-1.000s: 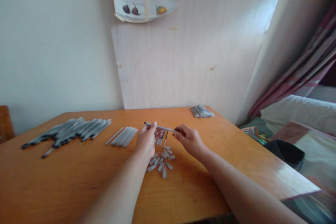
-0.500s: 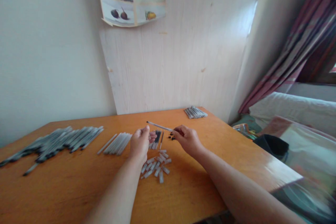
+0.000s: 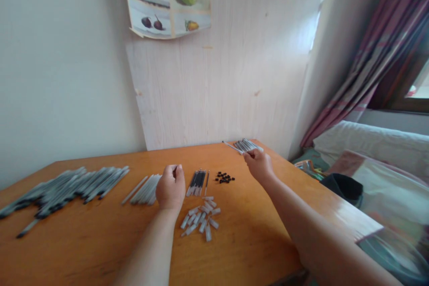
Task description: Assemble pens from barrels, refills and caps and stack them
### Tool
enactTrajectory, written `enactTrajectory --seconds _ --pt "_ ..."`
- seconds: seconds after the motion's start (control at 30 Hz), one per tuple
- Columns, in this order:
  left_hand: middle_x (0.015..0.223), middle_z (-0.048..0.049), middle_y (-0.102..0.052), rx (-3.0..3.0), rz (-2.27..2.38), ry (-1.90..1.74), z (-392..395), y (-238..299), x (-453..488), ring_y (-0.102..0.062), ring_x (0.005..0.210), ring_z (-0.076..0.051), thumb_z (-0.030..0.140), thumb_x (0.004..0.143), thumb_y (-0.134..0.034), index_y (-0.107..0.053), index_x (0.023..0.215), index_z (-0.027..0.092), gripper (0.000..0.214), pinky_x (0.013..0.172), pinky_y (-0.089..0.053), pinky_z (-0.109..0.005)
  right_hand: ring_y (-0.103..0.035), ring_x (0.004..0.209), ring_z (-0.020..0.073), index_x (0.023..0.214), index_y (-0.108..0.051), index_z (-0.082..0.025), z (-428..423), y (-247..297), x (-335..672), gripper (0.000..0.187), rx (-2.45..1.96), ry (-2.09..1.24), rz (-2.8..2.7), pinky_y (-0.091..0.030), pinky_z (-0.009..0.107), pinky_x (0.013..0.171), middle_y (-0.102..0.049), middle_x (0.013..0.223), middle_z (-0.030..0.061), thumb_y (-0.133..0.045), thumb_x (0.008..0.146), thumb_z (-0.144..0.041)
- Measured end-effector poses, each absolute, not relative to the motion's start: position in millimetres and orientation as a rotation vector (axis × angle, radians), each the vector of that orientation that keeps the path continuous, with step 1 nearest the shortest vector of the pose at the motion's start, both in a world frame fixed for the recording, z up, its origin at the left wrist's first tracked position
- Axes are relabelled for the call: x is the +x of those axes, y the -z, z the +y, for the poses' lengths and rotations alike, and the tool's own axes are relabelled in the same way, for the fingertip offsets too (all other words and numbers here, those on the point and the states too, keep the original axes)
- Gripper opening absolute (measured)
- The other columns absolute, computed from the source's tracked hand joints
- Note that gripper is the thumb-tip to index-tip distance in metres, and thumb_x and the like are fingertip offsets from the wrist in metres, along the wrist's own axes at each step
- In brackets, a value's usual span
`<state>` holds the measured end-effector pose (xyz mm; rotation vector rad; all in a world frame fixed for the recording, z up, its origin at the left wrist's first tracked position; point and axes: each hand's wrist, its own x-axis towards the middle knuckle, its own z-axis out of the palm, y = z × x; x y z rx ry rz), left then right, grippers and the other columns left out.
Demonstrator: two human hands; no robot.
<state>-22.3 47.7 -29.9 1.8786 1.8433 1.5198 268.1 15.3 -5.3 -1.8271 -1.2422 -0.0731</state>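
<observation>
Orange wooden table (image 3: 83,250) against a pale wall (image 3: 50,76), striped curtain (image 3: 375,53) at right

Home bedroom: bed (image 3: 375,143), curtain (image 3: 378,53), fruit poster (image 3: 169,2), wooden table (image 3: 100,241).

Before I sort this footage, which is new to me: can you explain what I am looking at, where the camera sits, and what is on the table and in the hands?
There is no machine here: a person works with two bare hands, and the camera sits on their head, looking forward and down. The right hand pinches a slim grey stick near a small bundle at the far edge of the table. The left hand is curled shut above the wood; whether it holds anything I cannot tell. Spread on the table are a big heap of grey sticks, clear tubes, dark refills, tiny black bits and short clear caps.
</observation>
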Motion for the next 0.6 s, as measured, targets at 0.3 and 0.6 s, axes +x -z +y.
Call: enactTrajectory --seconds 0.3,0.6 --pt "0.081 -0.0053 -0.071 2.078 1.944 -1.513 52.6 40.5 -21.9 -0.062 0.07 -0.018 0.043 0.09 -0.045 -0.065 0.09 0.021 0.029 0.059 -0.033 -0.026 -0.062 0.079 0.0227 0.085 -0.07 -0.019 46.6 4.8 299.4 0.038 -2.204 0.189 -1.211 -0.04 0.029 0.062 -0.069 0.087 0.0094 -0.044 0.085 -0.047" --pt "0.077 -0.0045 -0.071 2.102 1.92 -1.573 55.0 44.8 -23.1 -0.063 0.068 -0.018 0.041 0.09 -0.046 -0.064 0.086 0.021 0.028 0.06 -0.034 -0.025 -0.065 0.092 0.0268 0.099 -0.067 -0.021 89.5 35.9 302.9 0.039 -2.348 0.136 -1.315 -0.048 0.035 0.072 -0.069 0.1 0.0123 -0.038 0.089 -0.044"
